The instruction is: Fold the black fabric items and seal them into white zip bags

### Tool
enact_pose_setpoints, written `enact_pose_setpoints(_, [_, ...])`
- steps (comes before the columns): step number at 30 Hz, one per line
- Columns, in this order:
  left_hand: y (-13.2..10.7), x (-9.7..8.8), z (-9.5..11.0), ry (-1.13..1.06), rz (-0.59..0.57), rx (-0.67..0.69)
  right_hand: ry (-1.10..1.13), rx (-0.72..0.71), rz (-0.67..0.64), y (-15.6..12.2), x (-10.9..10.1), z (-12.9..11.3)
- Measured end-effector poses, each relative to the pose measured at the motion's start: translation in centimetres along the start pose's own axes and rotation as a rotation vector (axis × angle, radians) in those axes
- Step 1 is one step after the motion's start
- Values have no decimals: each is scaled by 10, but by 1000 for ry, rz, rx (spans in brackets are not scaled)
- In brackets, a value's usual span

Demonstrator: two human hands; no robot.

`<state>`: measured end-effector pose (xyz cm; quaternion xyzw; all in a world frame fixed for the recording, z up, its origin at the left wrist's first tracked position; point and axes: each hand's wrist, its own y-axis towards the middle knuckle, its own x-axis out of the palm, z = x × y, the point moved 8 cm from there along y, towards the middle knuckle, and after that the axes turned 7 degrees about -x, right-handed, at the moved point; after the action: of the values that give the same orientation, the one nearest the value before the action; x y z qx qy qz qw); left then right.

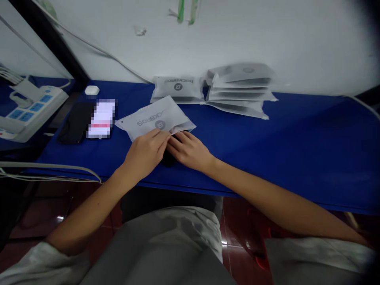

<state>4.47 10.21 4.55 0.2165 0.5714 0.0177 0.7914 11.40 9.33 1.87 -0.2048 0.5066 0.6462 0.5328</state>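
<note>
A frosted plastic bag (154, 114) with ROCKBROS lettering lies tilted on the blue table in front of me. My left hand (148, 148) is closed on the bag's near edge, fingers pinching it by the mouth. Beside it, my right hand (191, 150) has its fingers curled over a black item (168, 159) at the bag's opening. Most of that item is hidden under the hands, so its kind does not show. Both hands nearly touch at the fingertips.
Behind, another ROCKBROS bag (178, 89) leans by the wall, next to a stack of similar bags (240, 91). On the left lie a dark phone (75, 122), a lit phone (101, 118) and a small white case (92, 90). A power strip (35, 111) with plugs stands farther left.
</note>
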Motion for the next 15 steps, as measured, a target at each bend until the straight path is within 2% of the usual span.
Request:
enact_pose_setpoints(6, [-25,10,-15,252,-80,-128,29,170,-110,-1,10,10])
enact_pose_setpoints(9, [-39,15,-7,289,-118,-73,48,321,-208,-1,18,16])
enact_pose_setpoints(12, [-41,8,6,282,-48,-47,49,423,-268,3,26,19])
enact_pose_setpoints(15, [-28,-3,9,303,44,-117,85,367,-238,9,25,17])
